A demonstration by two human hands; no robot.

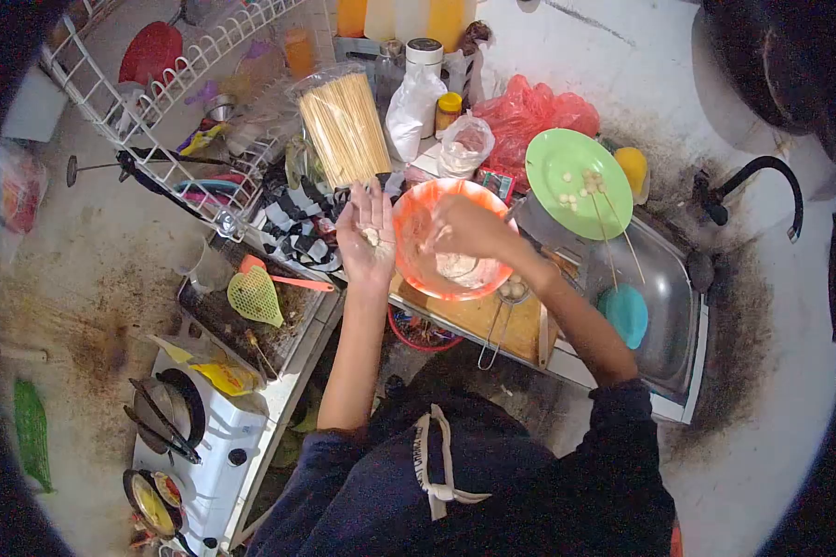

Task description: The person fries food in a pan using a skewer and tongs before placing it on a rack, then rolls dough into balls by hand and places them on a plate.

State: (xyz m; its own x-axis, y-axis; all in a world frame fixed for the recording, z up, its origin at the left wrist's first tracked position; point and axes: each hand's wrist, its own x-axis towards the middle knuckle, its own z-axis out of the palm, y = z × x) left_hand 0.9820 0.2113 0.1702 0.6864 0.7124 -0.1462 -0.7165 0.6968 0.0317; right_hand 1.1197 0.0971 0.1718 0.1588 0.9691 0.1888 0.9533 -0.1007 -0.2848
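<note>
left hand (366, 232): spread flat, dough bit on palm | right hand (460, 227): inside orange bowl (413, 251), grip unclear

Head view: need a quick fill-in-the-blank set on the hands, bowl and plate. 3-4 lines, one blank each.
1. The right hand reaches into the ____ bowl.
2. The left hand is held palm up beside the bowl, with a small pale lump of ____ resting on it.
3. Small pale balls and thin skewers lie on the ____ plate.
4. A clear bag of wooden sticks stands ____ the bowl.

Missing words: orange; dough; green; behind
</note>
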